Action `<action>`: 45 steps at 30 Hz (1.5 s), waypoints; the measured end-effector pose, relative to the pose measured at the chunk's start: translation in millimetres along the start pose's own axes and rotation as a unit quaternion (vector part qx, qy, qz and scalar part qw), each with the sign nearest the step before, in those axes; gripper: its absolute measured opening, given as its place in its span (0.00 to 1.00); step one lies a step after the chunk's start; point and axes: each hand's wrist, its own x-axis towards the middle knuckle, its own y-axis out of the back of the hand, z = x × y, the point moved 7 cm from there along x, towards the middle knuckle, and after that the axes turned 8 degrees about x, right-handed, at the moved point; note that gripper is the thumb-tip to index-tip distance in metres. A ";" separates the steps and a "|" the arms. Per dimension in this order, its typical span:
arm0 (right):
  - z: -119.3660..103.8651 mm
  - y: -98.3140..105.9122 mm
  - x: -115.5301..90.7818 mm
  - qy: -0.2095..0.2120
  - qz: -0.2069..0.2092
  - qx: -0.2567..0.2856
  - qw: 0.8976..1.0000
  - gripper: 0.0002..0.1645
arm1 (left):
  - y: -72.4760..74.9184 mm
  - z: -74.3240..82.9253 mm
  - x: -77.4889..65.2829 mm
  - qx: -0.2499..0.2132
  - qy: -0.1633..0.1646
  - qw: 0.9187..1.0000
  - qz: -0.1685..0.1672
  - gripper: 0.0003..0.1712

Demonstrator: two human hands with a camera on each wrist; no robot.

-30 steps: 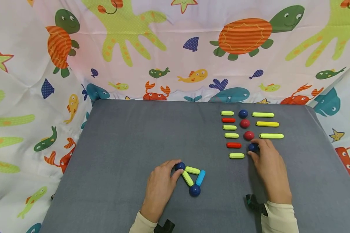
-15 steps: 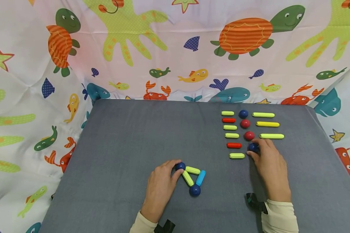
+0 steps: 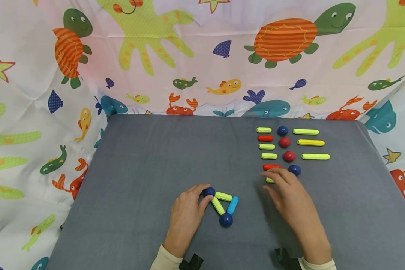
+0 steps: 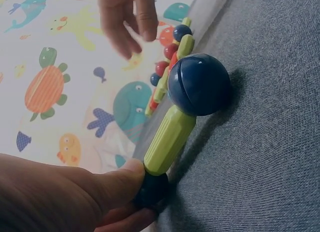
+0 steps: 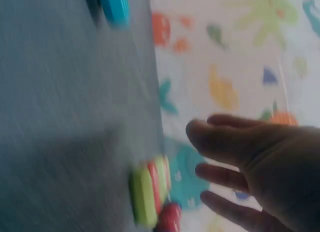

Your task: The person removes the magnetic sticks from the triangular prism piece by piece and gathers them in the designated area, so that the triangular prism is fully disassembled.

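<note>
My left hand (image 3: 186, 216) pinches a dark blue ball (image 3: 209, 192) between thumb and fingers. Two short lime-green sticks reach out from that ball; one stick (image 3: 218, 206) runs to a second blue ball (image 3: 226, 220), and the other (image 3: 224, 196) meets a light blue stick (image 3: 233, 205). Together they form a small triangle on the table. In the left wrist view the second ball (image 4: 199, 85) shows a groove. Farther right, my right hand (image 3: 291, 200) hovers with loosely bent fingers and holds nothing. It partly covers a red stick (image 3: 271, 167) and a lime-green stick (image 3: 269, 180).
Beyond the right hand are a column of short red and lime sticks (image 3: 266, 146), a column of red and blue balls (image 3: 284, 142), and three longer yellow-green sticks (image 3: 311, 143). The grey table (image 3: 175, 150) ends at a sea-animal cloth (image 3: 195, 52).
My right hand has let go of a blue ball, which lies in its column, and has moved left over the lower short sticks. The left hand keeps its pinch.
</note>
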 end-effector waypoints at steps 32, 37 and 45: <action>-52.4 -72.7 -31.3 0.065 -0.116 -0.041 0.990 0.18 | 0.4 0.9 -1.1 0.002 -0.009 1.000 0.008 0.19; -50.9 -72.3 -35.5 0.074 -0.109 -0.030 0.991 0.16 | 0.2 0.1 -1.6 0.000 -0.009 1.000 0.009 0.19; -43.6 -74.9 -43.2 0.047 -0.147 -0.021 0.988 0.13 | 0.7 1.3 -3.0 0.006 -0.013 1.000 0.009 0.19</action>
